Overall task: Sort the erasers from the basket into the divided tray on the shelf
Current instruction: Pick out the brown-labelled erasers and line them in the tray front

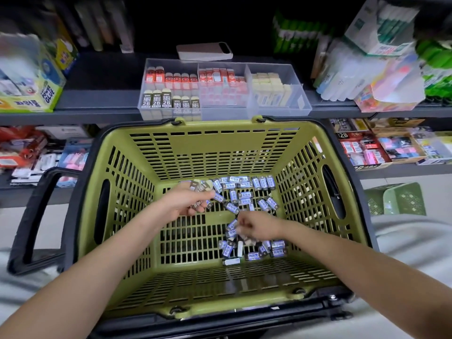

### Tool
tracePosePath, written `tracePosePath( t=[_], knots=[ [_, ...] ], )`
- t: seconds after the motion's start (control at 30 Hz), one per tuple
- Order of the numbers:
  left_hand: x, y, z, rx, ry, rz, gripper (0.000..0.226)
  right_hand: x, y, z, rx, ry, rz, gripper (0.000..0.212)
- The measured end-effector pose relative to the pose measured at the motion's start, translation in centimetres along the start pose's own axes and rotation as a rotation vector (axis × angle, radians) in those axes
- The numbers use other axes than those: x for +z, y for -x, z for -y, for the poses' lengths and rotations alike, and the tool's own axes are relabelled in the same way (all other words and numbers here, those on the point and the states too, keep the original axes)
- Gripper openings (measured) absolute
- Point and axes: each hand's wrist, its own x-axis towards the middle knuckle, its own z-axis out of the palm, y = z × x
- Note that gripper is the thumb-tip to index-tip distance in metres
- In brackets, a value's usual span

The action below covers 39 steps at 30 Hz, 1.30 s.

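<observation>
Erasers: the small erasers (pixel 244 189) in blue-and-white paper sleeves lie on the floor of the basket in two loose groups, one scattered along the far wall and a tighter pile (pixel 254 248) nearer you.
Left hand: your left hand (pixel 186 204) is low inside the basket, fingers curled round a handful of erasers; several stick out above and below the fingers.
Right hand: your right hand (pixel 256 226) sits at the top of the nearer pile, fingers curled in and fingertips against the erasers there. Whether it has one pinched, you cannot tell from this view.
Basket: the olive-green slatted plastic basket (pixel 215 152) has black handles folded out to both sides and stands just in front of the shelf.
Tray: the clear plastic divided tray (pixel 288 77) sits on the shelf just beyond the basket's far rim. Its left section holds orange-sleeved erasers behind black-sleeved "2B" ones, the middle section orange-and-white ones, the right section pale yellow blocks.
Shelf: the dark grey shelf (pixel 97 99) carries a green-and-yellow cardboard glue box (pixel 36 94) at its left end.
Floor: a green plastic lattice crate (pixel 401 199) stands to the right of the basket.
</observation>
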Motion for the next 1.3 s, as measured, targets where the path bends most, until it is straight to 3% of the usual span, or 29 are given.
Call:
tracePosePath(
  t=[0.07,0.17,0.4,0.6,0.7,1.0,1.13,1.3],
  knots=[
    [-0.6,0.4,-1.3,0.055,0.081,-0.028,0.02,-2.0,0.6,0.9,0.011,-0.443,-0.078,0.019],
    [-1.7,1.7,-3.4,0.142,0.145,-0.062,0.016,-5.0,1.4,3.1,-0.069,-0.748,-0.279,0.012],
    [-5.3,5.8,-7.5,0.393,0.281,-0.219,0.018,-11.8,2.7,10.4,-0.37,-0.699,-0.503,0.016],
    [-9.3,6.9,-10.6,0.675,0.298,-0.428,0.014,-17.8,0.2,15.8,-0.44,-0.6,-0.852,0.017],
    [-10.6,6.2,-11.9,0.7,0.412,-0.435,0.013,-19.8,-1.8,17.5,-0.405,-0.582,-0.838,0.012],
    [-11.1,3.6,-12.8,0.679,0.615,-0.309,0.01,-21.8,-6.1,19.5,-0.159,-0.476,-0.504,0.008],
    [-11.2,3.3,-12.4,0.718,0.633,-0.275,0.01,-21.6,-7.0,19.8,-0.106,-0.395,-0.489,0.005],
    [-11.4,3.4,-12.3,0.765,0.69,-0.235,0.013,-20.6,-7.4,19.6,-0.103,-0.209,-0.584,0.008]
  ],
)
